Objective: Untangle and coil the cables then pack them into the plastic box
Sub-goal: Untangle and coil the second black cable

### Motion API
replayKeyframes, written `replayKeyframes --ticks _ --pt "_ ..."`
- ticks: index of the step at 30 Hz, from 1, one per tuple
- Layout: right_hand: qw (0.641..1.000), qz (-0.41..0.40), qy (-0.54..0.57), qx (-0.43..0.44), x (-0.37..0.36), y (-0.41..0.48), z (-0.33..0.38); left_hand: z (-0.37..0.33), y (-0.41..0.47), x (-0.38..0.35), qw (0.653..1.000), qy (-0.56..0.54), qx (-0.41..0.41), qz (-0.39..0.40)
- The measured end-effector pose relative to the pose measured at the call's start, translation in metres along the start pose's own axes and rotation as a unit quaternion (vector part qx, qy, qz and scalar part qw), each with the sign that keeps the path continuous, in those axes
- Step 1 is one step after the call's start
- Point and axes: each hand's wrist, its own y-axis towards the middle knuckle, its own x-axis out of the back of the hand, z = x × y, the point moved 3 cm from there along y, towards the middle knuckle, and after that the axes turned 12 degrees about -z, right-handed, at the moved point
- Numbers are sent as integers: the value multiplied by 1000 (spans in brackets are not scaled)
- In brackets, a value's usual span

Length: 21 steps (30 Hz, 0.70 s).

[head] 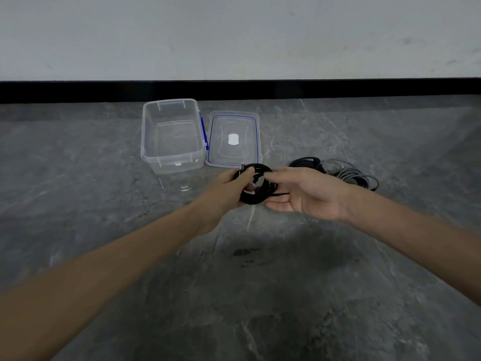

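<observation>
Cable [253, 200] coiled, box [169, 158] next
Our left hand [229, 188] grips it, right hand [304, 195] open alongside; box lies upper left, nearer our left.

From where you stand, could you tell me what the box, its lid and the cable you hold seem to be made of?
The box: clear glossy plastic; the floor shows through its walls. The lid: clear plastic, with a blue rim seal, possibly rubber. The cable: matte black, flexible sheath, likely rubber or plastic.
</observation>
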Motion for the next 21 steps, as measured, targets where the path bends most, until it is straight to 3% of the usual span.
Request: replayKeyframes --ticks 4,8,21 --pt "996 -79 -29 32 5 14 -6 13 5 7 998 3 44 49" --pt "991 -107 -71 25 8 30 -14 26 16 12 996 46 46 59" --pt "944 -224 -240 -12 32 88 -79 109 61 -26 964 263 37 6"
